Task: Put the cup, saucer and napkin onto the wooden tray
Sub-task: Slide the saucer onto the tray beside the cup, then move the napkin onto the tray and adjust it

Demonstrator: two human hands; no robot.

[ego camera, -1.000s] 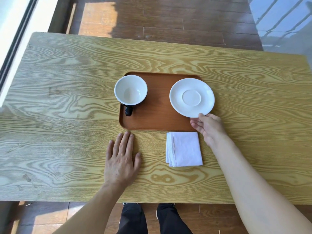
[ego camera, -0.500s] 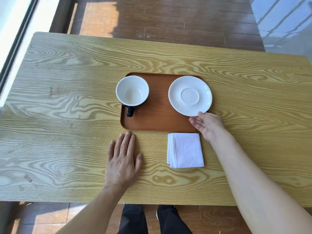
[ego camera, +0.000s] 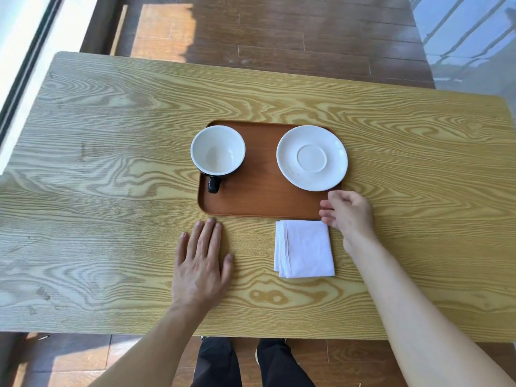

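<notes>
Cup and saucer on tray; napkin on tabletop; both my hands empty.

Wooden tray [ego camera: 259, 199] sits mid-tabletop [ego camera: 111, 129]. Cup [ego camera: 217, 150], white inside, dark outside, stands upright at the tray's 9 o'clock side, handle pointing to 6 o'clock. White saucer [ego camera: 312, 158] lies at the tray's 3 o'clock side, its rim overhanging the tray's right edge. Folded white napkin [ego camera: 305, 248] lies on the tabletop just beside the tray's near edge, at about 5 o'clock from tray centre. My right hand [ego camera: 349, 212] is at the tray's near right corner, fingers [ego camera: 326, 216] loosely curled, gripping nothing, close to the napkin's far right corner; contact cannot be told. My left hand [ego camera: 201, 263] rests flat on the tabletop, fingers extended, at the tray's 7 o'clock.
</notes>
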